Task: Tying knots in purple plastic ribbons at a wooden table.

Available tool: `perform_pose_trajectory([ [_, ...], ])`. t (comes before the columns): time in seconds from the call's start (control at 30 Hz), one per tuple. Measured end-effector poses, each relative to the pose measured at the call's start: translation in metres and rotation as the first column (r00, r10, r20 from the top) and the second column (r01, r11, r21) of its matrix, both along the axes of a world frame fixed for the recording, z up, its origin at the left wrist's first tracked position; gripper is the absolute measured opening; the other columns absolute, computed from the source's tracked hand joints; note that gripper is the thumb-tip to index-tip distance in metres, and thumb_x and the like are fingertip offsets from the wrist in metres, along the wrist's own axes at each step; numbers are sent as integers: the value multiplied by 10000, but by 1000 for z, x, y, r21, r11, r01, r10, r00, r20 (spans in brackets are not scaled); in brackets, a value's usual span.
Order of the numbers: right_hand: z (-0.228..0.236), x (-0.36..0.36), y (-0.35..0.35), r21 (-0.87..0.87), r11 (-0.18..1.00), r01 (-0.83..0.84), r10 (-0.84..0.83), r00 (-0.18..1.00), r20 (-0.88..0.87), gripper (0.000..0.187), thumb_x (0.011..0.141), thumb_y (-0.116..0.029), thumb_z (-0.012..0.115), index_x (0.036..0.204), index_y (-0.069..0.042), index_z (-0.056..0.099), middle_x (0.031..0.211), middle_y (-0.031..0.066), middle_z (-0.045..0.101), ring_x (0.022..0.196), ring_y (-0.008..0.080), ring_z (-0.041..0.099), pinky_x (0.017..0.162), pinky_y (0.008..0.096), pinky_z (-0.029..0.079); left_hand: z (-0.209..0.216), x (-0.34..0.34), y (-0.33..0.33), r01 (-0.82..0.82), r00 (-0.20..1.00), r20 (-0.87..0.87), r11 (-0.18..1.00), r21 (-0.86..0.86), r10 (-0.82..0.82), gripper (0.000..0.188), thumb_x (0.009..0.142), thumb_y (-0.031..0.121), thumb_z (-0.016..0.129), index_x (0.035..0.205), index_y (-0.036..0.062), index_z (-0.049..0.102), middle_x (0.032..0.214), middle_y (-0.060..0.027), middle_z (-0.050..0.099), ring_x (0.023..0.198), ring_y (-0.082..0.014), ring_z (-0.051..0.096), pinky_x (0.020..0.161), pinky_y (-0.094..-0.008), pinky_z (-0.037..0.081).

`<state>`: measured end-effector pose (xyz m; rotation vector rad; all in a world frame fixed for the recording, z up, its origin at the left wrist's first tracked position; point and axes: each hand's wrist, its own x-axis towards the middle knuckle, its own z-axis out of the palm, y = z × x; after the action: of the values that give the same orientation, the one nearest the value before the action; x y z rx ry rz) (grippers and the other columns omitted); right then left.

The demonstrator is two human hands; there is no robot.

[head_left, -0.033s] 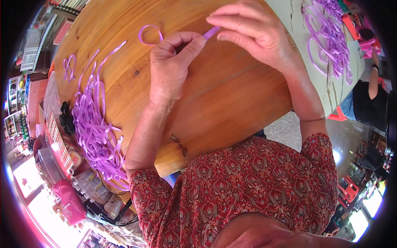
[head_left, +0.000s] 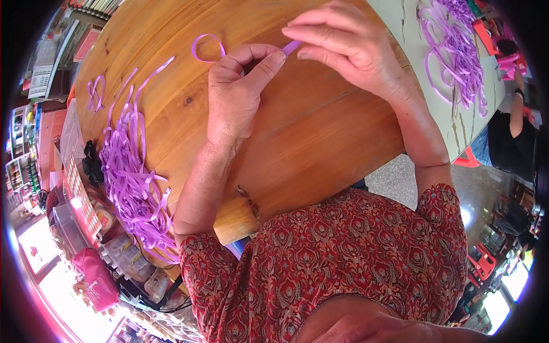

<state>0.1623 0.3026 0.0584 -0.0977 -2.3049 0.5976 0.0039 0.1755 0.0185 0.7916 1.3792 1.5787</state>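
Above the far half of the wooden table, my left hand point(head_left: 243, 86) pinches a narrow purple ribbon point(head_left: 292, 47) between thumb and forefinger. A short flat stretch of it shows past the thumb. A purple ribbon loop point(head_left: 197, 48) shows on the other side of my left hand; whether it belongs to the same ribbon is hidden. My right hand point(head_left: 349, 48) hovers over the ribbon's far end with its fingers stretched and the thumb apart. The ribbon passes between thumb and fingers there, and no grip on it shows.
A heap of purple ribbons point(head_left: 131, 183) lies along the table's left side, with a small twisted ribbon loop point(head_left: 96, 94) beyond it. More purple ribbons point(head_left: 457, 63) lie on a white marbled table point(head_left: 414, 34) at right. Baskets and a pink bag point(head_left: 97, 280) crowd the lower left. Another person point(head_left: 509, 137) is at far right.
My right hand has shifted very slightly to the left. The left hand and its ribbon stay in place.
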Motion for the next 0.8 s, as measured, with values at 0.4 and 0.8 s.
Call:
perform_pose_trajectory([
  [0.4,-19,-9,11,293,956,-24,85,976,-199,102,762,-77,705,863,-63,696,826,48,602,773,217,581,675,326,454,2,-10,-1,92,979,-176,992,-85,-106,100,860,93,670,932,24,681,746,48,592,666,-16,491,586,-172,392],
  [0.8,-8,-4,-8,-114,992,62,-57,997,43,155,772,-11,685,921,-49,705,786,72,613,717,219,603,602,309,472,-5,-15,1,37,986,-164,999,-2,-37,99,856,110,679,920,35,685,674,73,536,596,1,430,509,-176,319],
])
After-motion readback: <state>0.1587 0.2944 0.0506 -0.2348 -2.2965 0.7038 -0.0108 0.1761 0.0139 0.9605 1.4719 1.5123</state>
